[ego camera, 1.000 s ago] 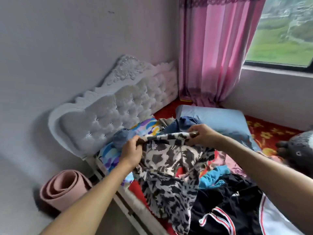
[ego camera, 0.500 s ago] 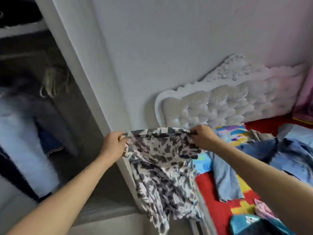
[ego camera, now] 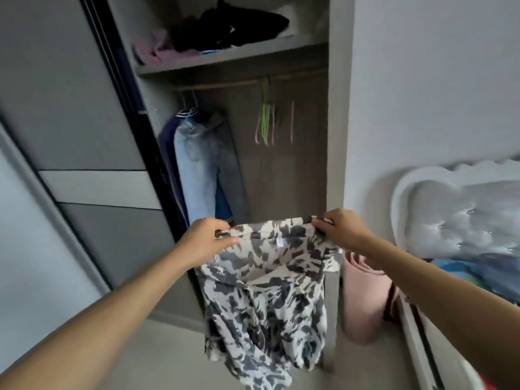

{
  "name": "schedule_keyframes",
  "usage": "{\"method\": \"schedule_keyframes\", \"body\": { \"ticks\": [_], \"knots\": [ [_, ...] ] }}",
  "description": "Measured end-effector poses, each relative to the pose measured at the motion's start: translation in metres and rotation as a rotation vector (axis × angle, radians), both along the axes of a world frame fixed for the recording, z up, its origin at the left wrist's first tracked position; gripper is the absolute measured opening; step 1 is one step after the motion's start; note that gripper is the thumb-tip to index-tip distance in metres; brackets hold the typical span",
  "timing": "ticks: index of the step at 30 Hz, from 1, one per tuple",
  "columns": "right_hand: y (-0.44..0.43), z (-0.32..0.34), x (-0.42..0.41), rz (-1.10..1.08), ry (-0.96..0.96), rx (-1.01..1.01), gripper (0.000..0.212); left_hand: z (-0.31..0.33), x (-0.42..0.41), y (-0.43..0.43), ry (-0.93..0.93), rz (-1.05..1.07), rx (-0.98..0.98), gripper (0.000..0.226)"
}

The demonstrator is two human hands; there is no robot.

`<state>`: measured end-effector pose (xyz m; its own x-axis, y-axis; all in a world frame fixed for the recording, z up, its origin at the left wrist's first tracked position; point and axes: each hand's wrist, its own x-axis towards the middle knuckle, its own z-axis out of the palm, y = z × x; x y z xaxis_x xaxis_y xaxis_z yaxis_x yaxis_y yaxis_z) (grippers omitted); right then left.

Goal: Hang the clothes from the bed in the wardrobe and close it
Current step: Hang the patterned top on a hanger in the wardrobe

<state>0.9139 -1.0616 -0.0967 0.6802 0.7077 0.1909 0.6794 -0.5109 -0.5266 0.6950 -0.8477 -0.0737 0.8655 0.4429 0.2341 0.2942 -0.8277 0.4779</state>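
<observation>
The person is holding a black-and-white patterned garment [ego camera: 270,282] up in front of the open wardrobe [ego camera: 225,61]. Its loose body is draping and bunching below the hands, so it is probably light, soft and limp, and likely to slip off anything smooth. The left hand [ego camera: 206,237] is pinching one end of the top band, fingers and thumb curled over the fabric. The right hand [ego camera: 340,228] is gripping the other end the same way. The stretched band is running level from left to right, while the garment's long axis is hanging straight down toward the floor. The band is looking like the firmest place to hold. Beyond, empty coloured hangers [ego camera: 271,122] are dangling from the rail [ego camera: 225,85], to the right of hung jeans [ego camera: 202,164].
</observation>
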Motion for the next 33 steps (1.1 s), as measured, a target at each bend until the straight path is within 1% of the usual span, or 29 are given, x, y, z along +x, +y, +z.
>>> {"method": "schedule_keyframes", "body": {
  "ticks": [1, 2, 5, 7, 10, 12, 14, 16, 18, 21, 23, 25, 27, 29, 31, 33],
  "knots": [
    [0.02, 0.003, -0.006, 0.013, -0.026, 0.019, 0.044, -0.002, -0.009, 0.015, -0.034, 0.027, 0.038, 0.038],
    [0.039, 0.005, -0.013, 0.035, -0.05, 0.045, 0.041, -0.004, -0.016, 0.028, -0.069, 0.06, 0.063, 0.041],
    [0.088, 0.015, -0.03, 0.14, -0.058, 0.121, 0.029, -0.002, -0.031, 0.071, -0.189, 0.189, 0.091, 0.037],
    [0.115, 0.018, -0.032, 0.253, -0.1, 0.081, 0.028, 0.004, -0.038, 0.1, -0.257, 0.265, 0.093, 0.032],
    [0.154, 0.009, -0.023, 0.356, -0.262, -0.046, 0.047, 0.004, -0.04, 0.139, -0.296, 0.299, 0.101, 0.027],
    [0.181, 0.002, -0.012, 0.314, -0.324, -0.07, 0.039, -0.002, -0.034, 0.161, -0.245, 0.275, 0.077, 0.031],
    [0.211, -0.004, 0.002, 0.247, -0.288, -0.03, 0.034, -0.004, -0.023, 0.184, -0.178, 0.245, 0.037, 0.037],
    [0.244, -0.004, 0.019, 0.208, -0.232, 0.015, 0.033, -0.002, -0.005, 0.208, -0.146, 0.265, 0.027, 0.038],
    [0.281, 0.001, 0.039, 0.23, -0.165, 0.028, 0.034, 0.005, 0.018, 0.235, -0.22, 0.341, 0.045, 0.035],
    [0.337, 0.015, 0.061, 0.289, -0.01, 0.099, 0.035, 0.025, 0.058, 0.274, -0.335, 0.47, 0.014, 0.022],
    [0.37, 0.025, 0.076, 0.274, 0.077, 0.175, 0.033, 0.037, 0.081, 0.296, -0.347, 0.464, -0.02, 0.019],
    [0.396, 0.036, 0.095, 0.205, 0.103, 0.224, 0.031, 0.044, 0.097, 0.314, -0.343, 0.374, -0.056, 0.019],
    [0.415, 0.046, 0.114, 0.157, 0.034, 0.194, 0.03, 0.045, 0.111, 0.334, -0.285, 0.296, -0.063, 0.027],
    [0.431, 0.055, 0.13, 0.14, -0.085, 0.123, 0.027, 0.043, 0.126, 0.356, -0.229, 0.297, -0.022, 0.039],
    [0.446, 0.067, 0.144, 0.134, -0.213, 0.041, 0.026, 0.043, 0.147, 0.38, -0.297, 0.332, 0.043, 0.044],
    [0.461, 0.081, 0.156, 0.121, -0.308, -0.021, 0.027, 0.047, 0.174, 0.402, -0.414, 0.364, 0.096, 0.033]
  ]
}}
